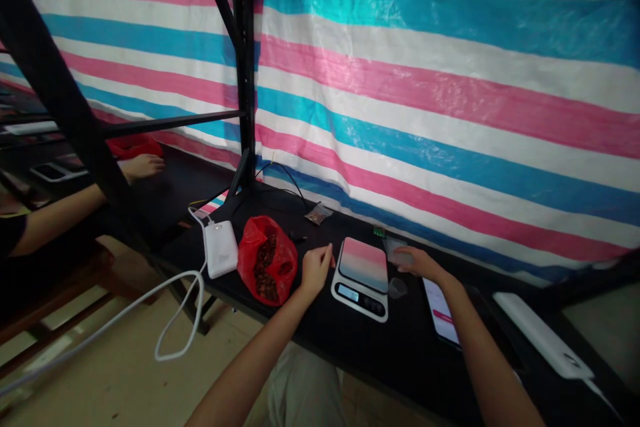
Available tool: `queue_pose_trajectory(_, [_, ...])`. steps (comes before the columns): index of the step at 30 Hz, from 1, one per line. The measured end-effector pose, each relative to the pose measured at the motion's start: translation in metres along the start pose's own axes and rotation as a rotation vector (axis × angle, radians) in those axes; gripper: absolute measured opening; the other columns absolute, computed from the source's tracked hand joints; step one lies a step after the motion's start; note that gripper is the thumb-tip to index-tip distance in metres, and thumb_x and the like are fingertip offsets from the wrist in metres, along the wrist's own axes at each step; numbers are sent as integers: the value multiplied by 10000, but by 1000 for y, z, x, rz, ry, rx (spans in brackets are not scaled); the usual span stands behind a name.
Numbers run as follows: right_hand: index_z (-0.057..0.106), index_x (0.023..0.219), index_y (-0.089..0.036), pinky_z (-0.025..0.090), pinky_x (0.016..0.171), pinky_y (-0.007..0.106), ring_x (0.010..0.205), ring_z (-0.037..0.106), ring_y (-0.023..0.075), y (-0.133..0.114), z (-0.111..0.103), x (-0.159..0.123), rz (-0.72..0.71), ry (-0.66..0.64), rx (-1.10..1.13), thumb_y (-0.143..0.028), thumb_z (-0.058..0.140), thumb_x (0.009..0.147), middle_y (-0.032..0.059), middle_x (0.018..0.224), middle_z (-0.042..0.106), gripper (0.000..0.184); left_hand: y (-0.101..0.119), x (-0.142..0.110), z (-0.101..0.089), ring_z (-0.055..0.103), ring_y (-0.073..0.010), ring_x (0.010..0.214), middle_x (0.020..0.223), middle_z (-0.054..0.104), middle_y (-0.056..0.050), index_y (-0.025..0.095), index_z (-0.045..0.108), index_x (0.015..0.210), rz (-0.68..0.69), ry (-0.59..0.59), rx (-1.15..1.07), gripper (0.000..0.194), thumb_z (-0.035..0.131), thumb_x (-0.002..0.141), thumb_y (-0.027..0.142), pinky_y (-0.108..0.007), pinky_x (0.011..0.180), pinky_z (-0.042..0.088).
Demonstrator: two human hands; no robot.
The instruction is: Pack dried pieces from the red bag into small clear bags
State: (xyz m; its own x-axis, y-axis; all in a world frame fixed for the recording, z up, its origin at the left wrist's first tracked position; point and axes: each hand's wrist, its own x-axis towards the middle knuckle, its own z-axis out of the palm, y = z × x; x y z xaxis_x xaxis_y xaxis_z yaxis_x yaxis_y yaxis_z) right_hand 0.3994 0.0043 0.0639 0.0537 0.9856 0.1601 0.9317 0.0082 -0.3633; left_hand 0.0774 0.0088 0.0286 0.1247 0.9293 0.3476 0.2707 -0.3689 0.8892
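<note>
A small kitchen scale (361, 271) with a shiny platform sits on the black table (380, 347). My left hand (316, 267) rests just left of the scale, fingers curled loosely with nothing visible in them, between the scale and an open red plastic bag (267, 259) of dark brown pieces. My right hand (419, 263) is right of the scale, pinching a small clear plastic bag (397, 251). Another clear little bag (397, 287) lies below it by the scale's corner.
A white power bank (221, 248) with a looping white cable lies left of the red bag. A lit phone (441, 311) lies under my right forearm, and a white bar-shaped device (543, 334) lies further right. A small filled packet (318, 213) lies near the striped tarp. Another person's arm (75, 203) reaches across the neighbouring table.
</note>
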Motion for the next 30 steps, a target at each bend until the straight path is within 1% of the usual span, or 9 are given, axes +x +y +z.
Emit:
queue_pose_trajectory(2, [697, 922, -172, 474, 849, 313, 940, 626, 236, 6, 3, -11, -14, -42, 9, -173, 710, 549, 73, 994, 684, 373, 2, -1, -1, 538, -121, 540, 529, 573, -9, 166, 571, 510, 22, -19, 20, 544, 297, 894, 436, -232, 563, 329])
queue_pose_trajectory(5, [679, 969, -169, 447, 872, 318, 980, 606, 229, 5, 6, -18, -25, -70, -2, -232, 618, 691, 79, 1031, 670, 291, 4, -1, -2, 542, -123, 547, 536, 578, -9, 169, 572, 515, 36, -33, 44, 541, 291, 895, 430, -232, 569, 332])
queue_pose_trajectory(7, [688, 939, -177, 447, 851, 318, 950, 615, 225, -1, 6, -19, -9, -66, -59, -264, 543, 764, 72, 998, 680, 244, 4, -1, -3, 539, -123, 542, 534, 576, -10, 169, 569, 517, 35, -32, 49, 541, 283, 897, 427, -233, 568, 332])
queue_pose_trajectory(10, [692, 937, -185, 442, 832, 318, 938, 615, 229, -12, 2, -20, 12, -7, -169, -296, 459, 827, 73, 990, 682, 280, 4, -1, -4, 530, -122, 531, 525, 567, -8, 169, 561, 511, 31, -22, 52, 544, 278, 896, 427, -232, 559, 328])
queue_pose_trajectory(15, [689, 963, -198, 448, 799, 317, 933, 613, 237, -27, -5, -19, 70, 134, -217, -352, 427, 852, 69, 999, 681, 323, 3, 1, -4, 527, -124, 527, 525, 565, -14, 169, 559, 505, 20, -4, 48, 546, 280, 890, 438, -232, 551, 336])
queue_pose_trajectory(19, [692, 949, -217, 454, 768, 315, 912, 618, 234, -31, -8, -19, 138, 213, -274, -339, 448, 842, 54, 977, 688, 293, 1, 2, -3, 526, -123, 518, 509, 554, -9, 168, 552, 499, 11, 13, 29, 545, 289, 885, 449, -227, 546, 337])
queue_pose_trajectory(23, [699, 910, -216, 458, 719, 310, 886, 622, 242, -29, -7, -22, 217, 179, -337, -330, 500, 820, 70, 925, 692, 247, -1, 2, -2, 518, -121, 511, 500, 543, -5, 165, 551, 500, 17, -4, 39, 544, 296, 885, 453, -226, 542, 332])
queue_pose_trajectory(27, [709, 873, -228, 454, 726, 305, 919, 617, 245, -21, -5, -26, 208, 89, -343, -315, 516, 813, 76, 936, 689, 220, -1, 2, -1, 515, -124, 511, 503, 544, -10, 165, 547, 502, 9, 0, 41, 553, 284, 886, 463, -228, 540, 333])
queue_pose_trajectory(30, [704, 926, -240, 458, 680, 312, 863, 635, 254, -15, -7, -27, 289, 112, -313, -364, 482, 828, 89, 899, 695, 272, 0, 2, -2, 515, -127, 510, 501, 543, -14, 164, 549, 505, -1, 4, 41, 559, 280, 884, 474, -230, 537, 334])
